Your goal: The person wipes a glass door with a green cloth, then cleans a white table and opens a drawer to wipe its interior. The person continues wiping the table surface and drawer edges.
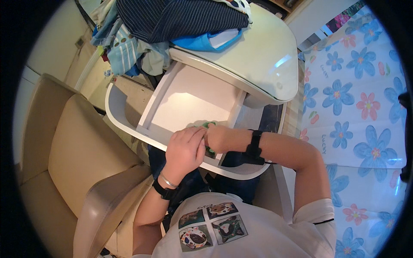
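A pulled-out white drawer (190, 101) with a curved front lies before me. Over its front part my left hand (185, 150) and my right hand (221, 138) meet around a crumpled green cloth (210, 124). The cloth shows above and below my right hand, and the fingers hide most of it. My left fingers are bent towards my right hand and meet it at the cloth. A silver bangle (168, 180) and a black band are on my left wrist. A black strap (255, 145) goes around my right wrist.
Above the drawer is a glass-topped cabinet (267, 54), with a heap of clothes (180, 21) on its left side. A beige leather chair (87, 138) stands on my left. At right hangs a flower-printed sheet (351, 106). The drawer front curves close to my body.
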`<action>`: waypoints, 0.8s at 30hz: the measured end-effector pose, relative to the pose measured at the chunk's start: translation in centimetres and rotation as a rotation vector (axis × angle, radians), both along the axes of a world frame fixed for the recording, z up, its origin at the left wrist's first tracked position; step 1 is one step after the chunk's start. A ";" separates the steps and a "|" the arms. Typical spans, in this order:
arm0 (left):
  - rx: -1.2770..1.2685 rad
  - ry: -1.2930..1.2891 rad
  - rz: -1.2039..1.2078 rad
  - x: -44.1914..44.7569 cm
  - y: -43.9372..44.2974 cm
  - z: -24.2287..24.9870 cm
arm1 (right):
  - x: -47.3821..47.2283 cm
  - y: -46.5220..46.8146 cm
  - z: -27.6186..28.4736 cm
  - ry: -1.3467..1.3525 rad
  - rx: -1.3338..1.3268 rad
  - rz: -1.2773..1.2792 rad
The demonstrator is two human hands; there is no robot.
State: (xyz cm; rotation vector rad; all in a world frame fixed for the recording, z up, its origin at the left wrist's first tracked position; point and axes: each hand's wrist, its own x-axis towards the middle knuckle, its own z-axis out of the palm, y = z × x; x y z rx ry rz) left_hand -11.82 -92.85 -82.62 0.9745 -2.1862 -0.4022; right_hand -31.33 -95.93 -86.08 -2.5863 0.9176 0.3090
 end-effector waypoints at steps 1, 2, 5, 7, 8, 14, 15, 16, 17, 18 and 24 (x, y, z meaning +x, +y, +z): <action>0.022 -0.016 0.006 -0.1 -0.1 0.0 | 1.0 -0.2 1.0 0.144 0.090 0.015; 0.044 -0.032 0.012 -0.2 -0.2 0.0 | 1.5 -0.2 1.4 0.288 0.181 0.031; 0.114 -0.080 0.021 -0.1 -0.1 0.6 | -0.9 0.9 -0.2 -0.113 0.046 0.025; 0.137 -0.105 0.032 -0.1 0.0 0.5 | -1.1 0.6 -0.2 -0.138 -0.013 0.081; 0.136 -0.115 0.039 -0.1 0.0 0.4 | -1.2 0.3 -0.2 -0.151 -0.042 0.108; 0.137 -0.163 0.039 -0.2 -0.2 0.2 | -4.2 -4.4 3.6 0.335 -0.254 -0.129; 0.132 -0.166 0.045 -0.2 -0.1 0.0 | -4.7 -4.1 3.7 0.278 -0.295 -0.091; 0.129 -0.165 0.066 -0.3 -0.1 0.0 | -5.6 -3.6 3.8 0.220 -0.335 -0.055; 0.126 -0.164 0.086 -0.3 -0.1 -0.1 | -6.1 -3.2 3.7 0.162 -0.374 -0.019; 0.123 -0.160 0.092 -0.6 -0.1 0.1 | -6.0 -2.2 3.8 0.151 -0.357 -0.030; 0.180 -0.193 0.081 -0.8 -0.1 0.4 | -3.3 4.4 4.2 -0.085 -0.157 0.024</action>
